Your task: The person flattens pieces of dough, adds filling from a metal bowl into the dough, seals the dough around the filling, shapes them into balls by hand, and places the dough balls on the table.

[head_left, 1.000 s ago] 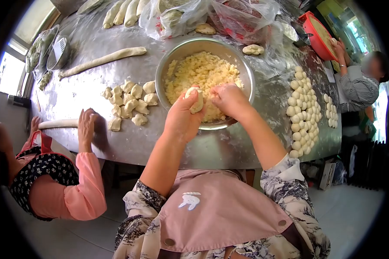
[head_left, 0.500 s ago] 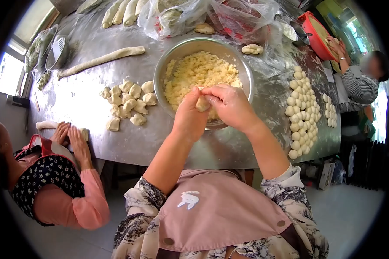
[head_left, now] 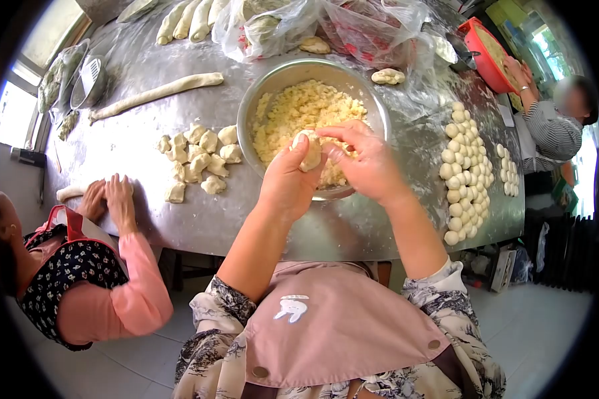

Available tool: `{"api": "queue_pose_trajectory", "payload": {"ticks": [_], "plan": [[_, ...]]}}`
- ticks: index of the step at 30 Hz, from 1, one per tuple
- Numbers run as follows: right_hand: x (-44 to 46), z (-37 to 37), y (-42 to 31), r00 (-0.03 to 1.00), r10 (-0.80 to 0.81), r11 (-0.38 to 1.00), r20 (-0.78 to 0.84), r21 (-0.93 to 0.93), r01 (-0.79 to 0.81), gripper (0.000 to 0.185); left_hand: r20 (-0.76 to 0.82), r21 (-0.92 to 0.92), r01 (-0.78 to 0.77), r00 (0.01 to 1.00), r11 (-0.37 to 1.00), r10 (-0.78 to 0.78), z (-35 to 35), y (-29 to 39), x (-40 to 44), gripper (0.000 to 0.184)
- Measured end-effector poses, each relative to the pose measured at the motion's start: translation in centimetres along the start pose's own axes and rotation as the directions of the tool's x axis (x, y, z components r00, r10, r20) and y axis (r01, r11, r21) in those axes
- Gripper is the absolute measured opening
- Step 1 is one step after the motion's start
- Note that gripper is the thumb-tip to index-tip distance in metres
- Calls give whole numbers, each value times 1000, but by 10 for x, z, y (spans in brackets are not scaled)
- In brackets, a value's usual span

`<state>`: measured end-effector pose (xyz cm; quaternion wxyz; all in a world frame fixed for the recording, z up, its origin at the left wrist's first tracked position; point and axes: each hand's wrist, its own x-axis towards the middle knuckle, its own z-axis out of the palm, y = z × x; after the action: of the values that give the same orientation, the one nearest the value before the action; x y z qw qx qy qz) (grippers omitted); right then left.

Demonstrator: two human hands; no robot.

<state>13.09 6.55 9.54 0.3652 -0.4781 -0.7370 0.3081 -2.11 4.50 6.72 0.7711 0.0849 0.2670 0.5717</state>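
Over the near part of a steel bowl (head_left: 248, 100) of crumbly yellow filling (head_left: 313, 103), my left hand (head_left: 288, 178) is wrapped round a pale piece of dough (head_left: 308, 151). My right hand (head_left: 366, 163) is at the dough's right side with its fingers apart, the upper ones reaching over toward it; whether they touch it is unclear. Cut dough pieces (head_left: 198, 156) lie left of the bowl. To the right, many round dough balls (head_left: 462, 173) sit close together on the steel table (head_left: 406, 146).
A person in pink sleeves (head_left: 143, 296) presses a dough roll (head_left: 70, 193) at the left. Another person (head_left: 556, 130) is by a red basin (head_left: 476, 43) at the far right. Plastic bags (head_left: 266, 30), long dough rolls (head_left: 199, 20) and a dough rope (head_left: 156, 92) lie behind.
My right hand has come off the dough, opened its fingers and shifted slightly right. The dough in my left hand shows more. The left person's hands have moved along the roll.
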Motion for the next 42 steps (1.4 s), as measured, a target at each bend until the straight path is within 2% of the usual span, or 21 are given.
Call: {"api": "queue_pose_trajectory", "payload": {"ticks": [2, 5, 8, 11, 12, 13, 15, 19, 21, 24, 25, 28, 30, 32, 33, 34, 37, 38, 41, 42], "plan": [[-1, 4, -6, 997, -71, 996, 32, -54, 73, 24, -6, 57, -11, 1000, 998, 11, 4, -2, -1, 32], [1, 4, 12, 993, -75, 972, -93, -230, 52, 23, -59, 67, -10, 998, 998, 14, 4, -2, -2, 34], [2, -3, 14, 993, 27, 984, -115, -171, -46, 39, -60, -22, 26, 998, 999, -27, 3, 3, -4, 36], [-5, 2, 8, 967, -254, 942, 5, -225, 249, 67, 10, -85, 149, 989, 985, -149, 6, 10, -8, 37], [-8, 6, 10, 968, -243, 943, 68, -219, 252, 88, 37, -73, 194, 981, 978, -191, 10, 13, -11, 36], [-10, 11, 13, 966, -254, 940, 40, -224, 256, 89, 62, -60, 235, 971, 970, -232, 13, 13, -13, 36], [-13, 21, 16, 961, -277, 936, -15, -229, 266, 92, 71, -90, 210, 976, 973, -204, 7, 1, -9, 39], [-10, 33, 13, 947, -315, 937, -58, -178, 301, 78, 33, -69, 184, 983, 980, -182, 11, -8, -14, 33], [-12, 36, 8, 946, -312, 942, -88, -161, 296, 70, -27, -2, 144, 989, 990, -144, 22, -4, -20, 31], [-13, 40, 8, 936, -328, 940, -131, -148, 308, 60, -12, 114, 121, 993, 986, -121, 15, -7, -19, 34], [-13, 42, 9, 930, -337, 937, -148, -148, 316, 57, -10, 102, 109, 994, 989, -108, 12, -9, -16, 34], [-12, 47, 13, 934, -304, 950, -186, -133, 283, 48, -9, 120, 91, 996, 989, -91, 14, -16, -8, 36], [-6, 50, 25, 956, -193, 976, -221, 58, 210, 48, -29, 198, 94, 996, 976, -90, 20, -16, -5, 37], [0, 51, 30, 957, -9, 941, -289, 322, 106, 50, 138, -57, 138, 982, 989, -129, 15, -10, 0, 38], [5, 48, 23, 936, 124, 875, -328, 482, 53, 51, 225, -180, 175, 965, 968, -132, 15, -7, 3, 40], [9, 45, 17, 903, 260, 778, -343, 629, 15, 53, 333, -141, 173, 935, 975, -118, 18, -5, 7, 45], [18, 40, 0, 772, 584, 476, -252, 876, -75, 56, -66, -27, -2, 998, 1000, 0, 27, -18, 6, 50], [19, 41, -6, 738, 632, 441, -236, 893, -92, 54, -206, 208, -33, 975, 977, 77, 33, -24, 5, 54], [13, 56, 6, 810, 459, 699, -366, 711, -75, 54, 50, 146, 69, 996, 987, -77, 0, -40, 17, 54], [10, 60, 15, 865, 273, 817, -422, 577, 24, 52, 10, 121, 115, 993, 986, -117, 18, -31, 5, 52]]}}
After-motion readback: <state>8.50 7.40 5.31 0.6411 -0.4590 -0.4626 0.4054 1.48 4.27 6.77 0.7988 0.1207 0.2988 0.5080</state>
